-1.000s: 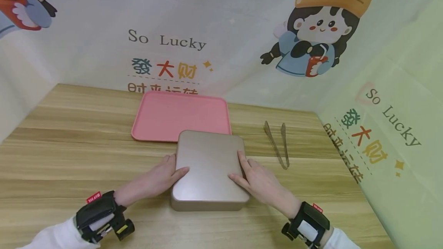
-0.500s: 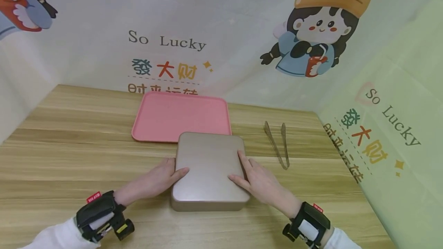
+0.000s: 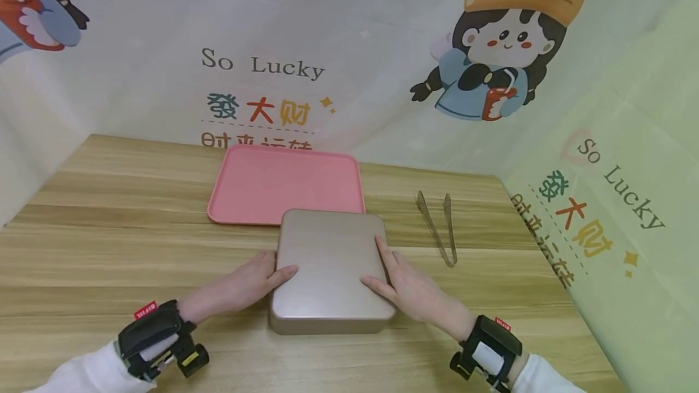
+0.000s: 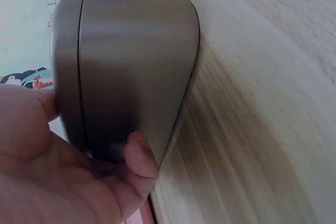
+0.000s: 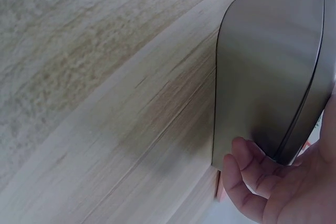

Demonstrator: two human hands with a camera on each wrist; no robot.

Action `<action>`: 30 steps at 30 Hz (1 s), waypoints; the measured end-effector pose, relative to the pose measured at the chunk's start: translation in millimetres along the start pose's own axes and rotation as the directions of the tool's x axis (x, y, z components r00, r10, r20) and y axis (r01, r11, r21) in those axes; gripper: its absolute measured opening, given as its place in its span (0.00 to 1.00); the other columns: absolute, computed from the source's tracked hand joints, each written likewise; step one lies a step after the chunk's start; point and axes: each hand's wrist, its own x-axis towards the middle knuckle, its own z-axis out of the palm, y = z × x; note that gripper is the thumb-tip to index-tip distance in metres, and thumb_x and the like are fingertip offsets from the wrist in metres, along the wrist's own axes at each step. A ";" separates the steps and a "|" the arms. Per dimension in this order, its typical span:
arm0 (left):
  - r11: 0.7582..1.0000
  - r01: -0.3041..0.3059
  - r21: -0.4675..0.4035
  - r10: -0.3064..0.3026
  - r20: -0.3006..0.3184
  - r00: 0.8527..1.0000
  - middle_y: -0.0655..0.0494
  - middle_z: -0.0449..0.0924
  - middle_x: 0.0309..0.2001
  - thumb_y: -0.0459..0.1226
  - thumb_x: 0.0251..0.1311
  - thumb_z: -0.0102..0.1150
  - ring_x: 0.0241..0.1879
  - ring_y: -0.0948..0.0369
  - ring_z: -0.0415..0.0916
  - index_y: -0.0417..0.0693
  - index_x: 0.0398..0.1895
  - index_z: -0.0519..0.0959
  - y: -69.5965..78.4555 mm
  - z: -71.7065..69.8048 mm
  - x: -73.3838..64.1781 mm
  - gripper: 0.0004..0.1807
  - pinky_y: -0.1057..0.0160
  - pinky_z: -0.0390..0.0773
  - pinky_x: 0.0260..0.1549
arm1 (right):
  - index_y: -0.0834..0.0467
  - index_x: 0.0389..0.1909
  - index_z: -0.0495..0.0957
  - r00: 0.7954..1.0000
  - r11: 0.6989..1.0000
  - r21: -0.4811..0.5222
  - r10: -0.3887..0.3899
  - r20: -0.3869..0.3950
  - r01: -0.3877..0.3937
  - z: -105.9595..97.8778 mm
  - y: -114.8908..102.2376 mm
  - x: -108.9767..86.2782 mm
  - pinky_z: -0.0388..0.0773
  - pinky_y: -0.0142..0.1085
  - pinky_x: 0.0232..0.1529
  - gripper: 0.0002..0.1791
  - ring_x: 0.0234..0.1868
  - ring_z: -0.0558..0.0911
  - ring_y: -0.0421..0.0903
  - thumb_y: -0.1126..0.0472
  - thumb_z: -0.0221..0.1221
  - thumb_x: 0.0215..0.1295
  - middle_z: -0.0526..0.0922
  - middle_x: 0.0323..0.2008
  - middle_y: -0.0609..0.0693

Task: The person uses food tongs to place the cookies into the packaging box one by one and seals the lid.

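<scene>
A champagne-coloured metal tin box (image 3: 330,265) with a lid sits on the table in front of me, its far edge overlapping the view of the pink tray. My left hand (image 3: 251,281) holds its left side, thumb on top and fingers bent against the wall. On the opposite side my right hand (image 3: 412,287) grips it, thumb and index finger over the lid. Both wrist views show the seam between the lid and the body, with fingertips close to it. In the right wrist view the seam of the tin box (image 5: 268,56) widens toward the hand. The inside is hidden.
A pink tray (image 3: 289,184) lies behind the box. To the right, metal tongs (image 3: 438,229) lie spread on the wooden table (image 3: 136,217). Printed cloth walls (image 3: 371,77) enclose the back and sides.
In the head view the far edge of the box's top sits slightly lower than a second ago. Both hands keep nearly the same places on it.
</scene>
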 end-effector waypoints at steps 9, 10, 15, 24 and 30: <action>0.996 -0.073 -0.058 0.074 0.024 0.997 0.37 0.71 0.48 0.46 0.68 0.39 0.50 0.50 0.68 0.24 0.56 0.60 -4.8 0.2 0.5 0.30 0.51 0.64 0.50 | 0.64 0.68 0.42 1.000 0.999 0.035 0.004 0.024 -0.005 1.1 2.6 2.4 0.74 0.40 0.38 0.45 0.43 0.76 0.53 0.36 0.42 0.64 0.67 0.55 0.65; 0.995 -0.074 -0.060 0.076 0.023 0.997 0.39 0.72 0.46 0.46 0.68 0.39 0.48 0.52 0.70 0.24 0.56 0.61 -5.0 0.2 0.7 0.29 0.52 0.66 0.49 | 0.64 0.68 0.42 1.000 0.999 0.047 0.007 0.028 -0.008 1.1 3.1 2.8 0.73 0.40 0.40 0.45 0.45 0.75 0.53 0.36 0.42 0.64 0.66 0.55 0.65; 0.997 -0.060 -0.057 0.061 0.010 0.998 0.45 0.72 0.40 0.46 0.68 0.40 0.42 0.57 0.71 0.23 0.52 0.62 -5.5 0.6 1.1 0.28 0.53 0.69 0.45 | 0.63 0.68 0.42 0.999 0.995 0.098 0.011 0.031 -0.014 2.0 6.2 3.8 0.66 0.42 0.51 0.44 0.55 0.69 0.56 0.37 0.43 0.64 0.60 0.61 0.64; 0.996 -0.065 -0.058 0.065 -0.001 0.998 0.46 0.71 0.38 0.45 0.68 0.41 0.40 0.55 0.70 0.23 0.48 0.63 -2.9 -0.1 -1.9 0.27 0.53 0.69 0.42 | 0.55 0.69 0.31 0.993 0.967 0.247 0.037 0.112 -0.064 6.2 9.0 0.2 0.59 0.41 0.57 0.43 0.59 0.62 0.56 0.38 0.39 0.66 0.49 0.64 0.63; 0.999 0.036 0.002 -0.036 -0.040 0.999 0.49 0.67 0.32 0.51 0.65 0.45 0.32 0.57 0.67 0.26 0.45 0.65 -3.6 -0.4 -0.4 0.30 0.58 0.69 0.31 | 0.56 0.69 0.34 0.994 0.969 0.234 0.059 0.093 -0.079 2.4 8.9 1.7 0.64 0.42 0.53 0.44 0.55 0.68 0.57 0.35 0.41 0.64 0.56 0.62 0.65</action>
